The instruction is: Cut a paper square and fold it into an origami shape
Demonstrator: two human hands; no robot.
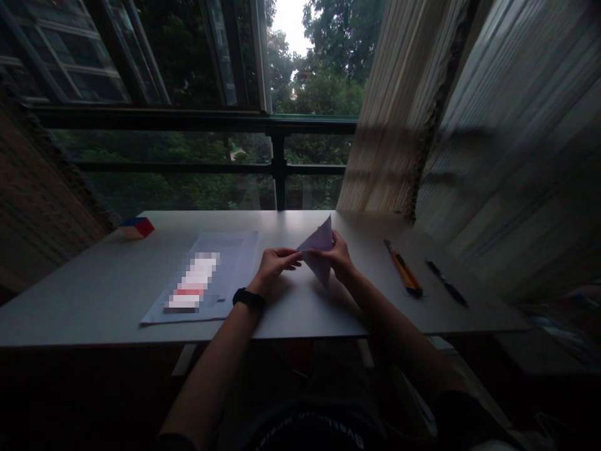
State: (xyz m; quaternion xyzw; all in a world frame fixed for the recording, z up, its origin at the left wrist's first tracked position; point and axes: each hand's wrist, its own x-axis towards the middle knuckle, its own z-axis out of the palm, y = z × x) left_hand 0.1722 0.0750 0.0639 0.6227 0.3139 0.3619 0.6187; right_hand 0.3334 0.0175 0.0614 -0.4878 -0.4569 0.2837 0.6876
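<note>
A folded sheet of pale paper (pixel 320 241), triangular in outline with one point up and one down, is held just above the white table. My left hand (pixel 278 262) pinches its left corner between thumb and fingertips; a dark watch sits on that wrist. On the paper's right side my right hand (pixel 339 254) grips it, thumb across the front near the left corner and fingers behind. The fingers behind the paper are partly hidden.
On the white table (pixel 300 319), a stack of papers (pixel 235 266) lies left, with a blurred patch. A colored puzzle cube (pixel 137 228) sits far left. A yellow utility knife (pixel 404 268) and a dark pen (pixel 446 282) lie right. Window and curtain stand behind.
</note>
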